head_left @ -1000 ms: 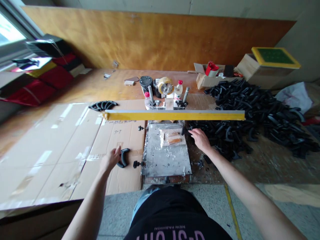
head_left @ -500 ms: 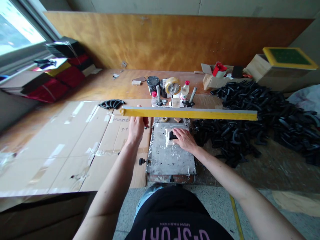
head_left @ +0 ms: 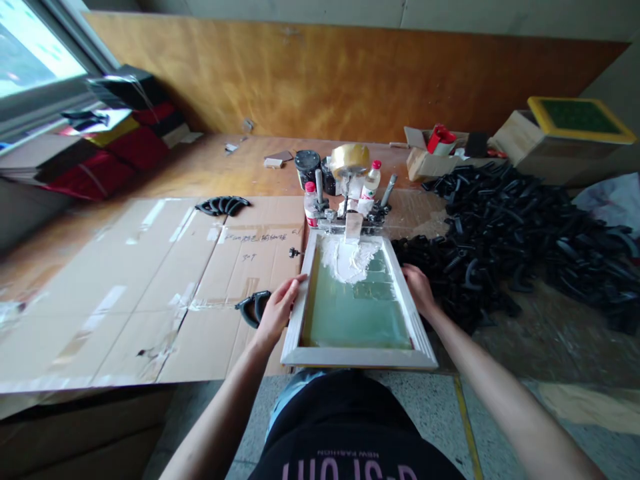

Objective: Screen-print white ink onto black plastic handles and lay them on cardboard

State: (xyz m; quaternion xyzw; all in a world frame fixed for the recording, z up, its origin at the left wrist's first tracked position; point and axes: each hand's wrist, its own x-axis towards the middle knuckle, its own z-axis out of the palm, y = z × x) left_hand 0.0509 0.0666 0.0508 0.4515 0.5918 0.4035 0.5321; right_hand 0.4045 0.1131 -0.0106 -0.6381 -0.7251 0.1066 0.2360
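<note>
A screen printing frame (head_left: 360, 358) lies lowered over the metal plate, its green mesh facing up. White ink (head_left: 345, 263) is heaped on the mesh at the far end. My left hand (head_left: 280, 308) is closed at the frame's left edge, thumb against the rim. Beside its fingers, on the cardboard, is a black curved handle (head_left: 247, 310); whether the hand touches it is unclear. At the right edge, my right hand (head_left: 419, 290) is curled against the rim, its fingers partly hidden. A hinge clamp (head_left: 350, 223) joins the frame's far side.
A large pile of black curved parts (head_left: 500, 233) spreads on the right. Several more parts (head_left: 223, 205) lie on the cardboard (head_left: 125, 280) to the left. Behind the clamp stand a tape roll (head_left: 350, 160), a black jar (head_left: 307, 167) and red-capped bottles (head_left: 371, 179).
The frame has come down from a raised, edge-on position and covers the plate. My right hand has left the black part on the plate for the right edge; my left hand has moved nearer.
</note>
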